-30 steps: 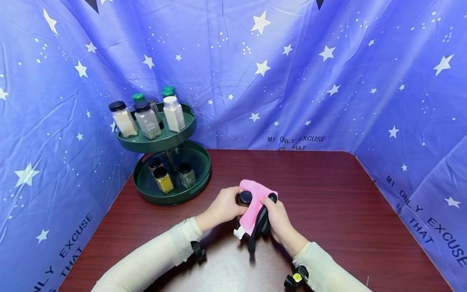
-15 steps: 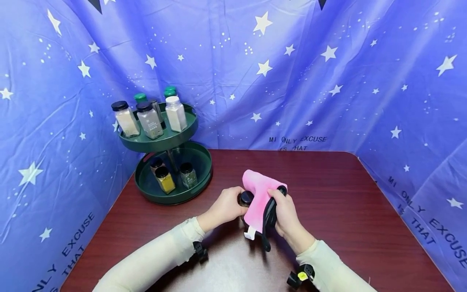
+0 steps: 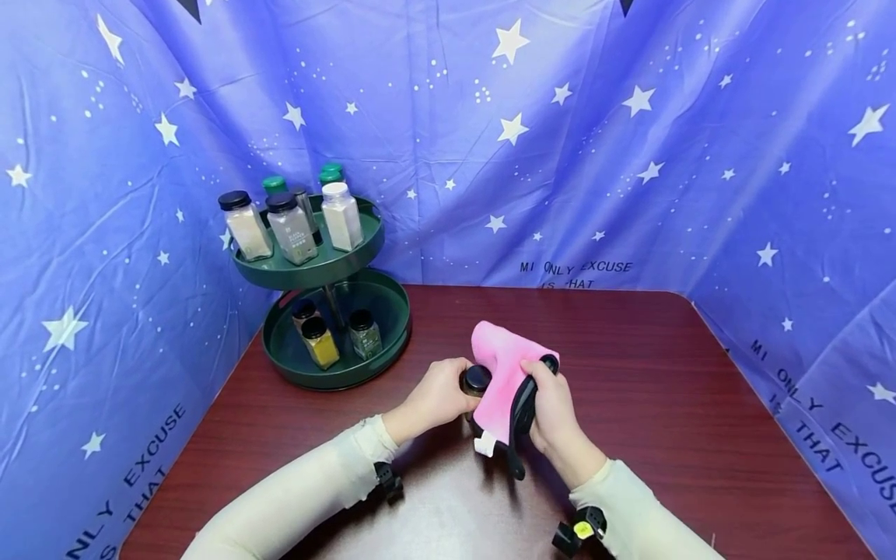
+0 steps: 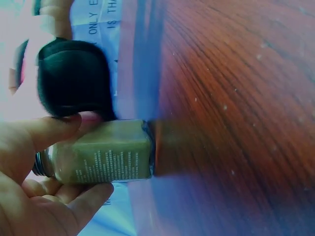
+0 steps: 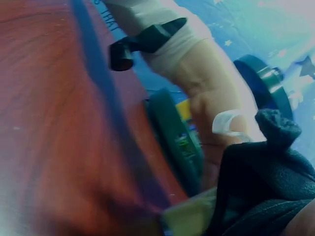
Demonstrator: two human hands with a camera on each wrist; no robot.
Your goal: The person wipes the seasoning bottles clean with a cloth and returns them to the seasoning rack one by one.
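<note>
My left hand [image 3: 437, 389] grips a square spice jar [image 4: 106, 157] with a black cap, thumb on one side and fingers on the other. In the left wrist view the jar shows olive-brown powder and pale printed text. Beside it, my right hand [image 3: 556, 412] grips a folded pink cloth [image 3: 500, 373] with black edging, its thumb pressed on the pink side. The cloth drapes against the jar and hides part of it in the head view. A white tag [image 3: 484, 444] hangs from the cloth's lower corner. Black cloth [image 5: 266, 177] fills the lower right of the right wrist view.
A dark green two-tier rack [image 3: 336, 377] stands at the table's back left. Several jars with black, green and white caps are on its upper tier, including a white-capped jar [image 3: 341, 218]. Three jars, one a yellow jar [image 3: 322, 348], stand below. A starry blue curtain [image 3: 448, 140] surrounds the table.
My right hand has moved right and slightly away from me, drawing the cloth across the jar. My left hand has kept its grip on the jar in nearly the same place.
</note>
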